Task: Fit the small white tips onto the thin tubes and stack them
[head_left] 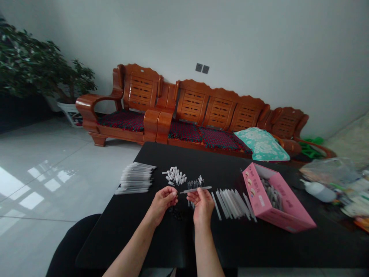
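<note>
My right hand [201,204] grips a slim white pen-like tube [205,188] between thumb and fingers, its narrow tip pointing left. Close to that tip, my left hand [167,198] is closed in a pinch; what sits between its fingers is too small to make out. Behind the hands lie a heap of short white caps [176,176] and a row of thin dark-tipped pieces [193,184]. Small black parts [175,212] lie below my left hand. To the right is a row of white tubes [233,204]; to the left, a stack of dark-tipped white tubes [135,177].
On the black table [173,154], a pink box [288,219] holds many grey-white tubes. Farther right are a white bottle [319,191] and plastic bags [331,169]. A wooden sofa [193,104] with a turquoise cushion [262,143] stands behind the table.
</note>
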`<state>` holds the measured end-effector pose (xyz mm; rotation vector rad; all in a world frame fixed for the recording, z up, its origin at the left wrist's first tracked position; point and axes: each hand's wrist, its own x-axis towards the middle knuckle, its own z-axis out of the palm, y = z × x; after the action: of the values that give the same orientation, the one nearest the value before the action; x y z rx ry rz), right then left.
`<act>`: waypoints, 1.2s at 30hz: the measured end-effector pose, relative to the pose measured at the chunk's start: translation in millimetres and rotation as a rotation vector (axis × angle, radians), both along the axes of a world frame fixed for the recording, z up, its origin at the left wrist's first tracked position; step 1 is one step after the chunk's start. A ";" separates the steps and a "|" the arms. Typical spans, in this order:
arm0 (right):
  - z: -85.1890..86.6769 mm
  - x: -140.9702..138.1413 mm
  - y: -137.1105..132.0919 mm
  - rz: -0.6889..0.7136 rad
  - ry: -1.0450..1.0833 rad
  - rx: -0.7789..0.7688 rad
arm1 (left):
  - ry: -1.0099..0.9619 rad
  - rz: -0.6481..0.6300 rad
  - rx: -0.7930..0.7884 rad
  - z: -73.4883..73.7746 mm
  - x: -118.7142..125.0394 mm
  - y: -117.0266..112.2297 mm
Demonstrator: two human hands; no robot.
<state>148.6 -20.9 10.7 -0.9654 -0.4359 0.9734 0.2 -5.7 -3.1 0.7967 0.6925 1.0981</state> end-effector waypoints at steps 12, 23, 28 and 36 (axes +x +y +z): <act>-3.4 -5.9 -1.2 0.037 -0.048 0.000 | 0.049 0.013 0.017 -0.5 2.3 -1.9; -0.7 -11.8 -4.3 0.030 -0.086 -0.012 | 0.145 0.054 0.060 2.2 5.3 -2.0; -2.2 -12.8 -5.0 0.030 -0.089 -0.009 | 0.169 0.065 0.061 1.2 6.0 -2.7; -1.3 -16.2 -4.6 0.024 -0.096 -0.023 | 0.204 0.187 0.138 1.8 9.4 -2.8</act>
<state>132.4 -25.5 9.4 -1.0329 -0.5183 0.9580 9.6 -8.5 -1.4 0.9868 0.8833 1.2547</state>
